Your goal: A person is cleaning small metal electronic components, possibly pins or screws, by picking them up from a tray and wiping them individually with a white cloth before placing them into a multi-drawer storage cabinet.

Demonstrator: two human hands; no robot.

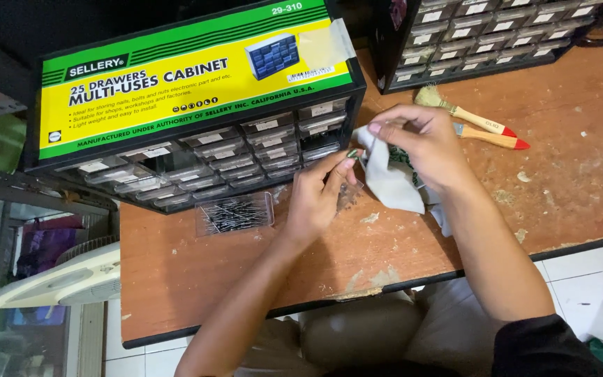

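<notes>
A big black drawer cabinet with a yellow and green lid stands at the far left of the worn wooden worktop. A second drawer cabinet is at the far right. Two brushes with red-tipped handles lie near it. A white fan stands at the near left, below the worktop.

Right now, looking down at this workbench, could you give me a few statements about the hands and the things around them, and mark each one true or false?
1. The right hand holds a pale cloth. True.
2. The left hand grips a hammer. False: its fingertips pinch a small dark part.
3. A clear drawer of thin metal pins lies on the table. True.
4. Two brushes lie inside the drawer cabinet. False: they lie on the wooden table.
</notes>
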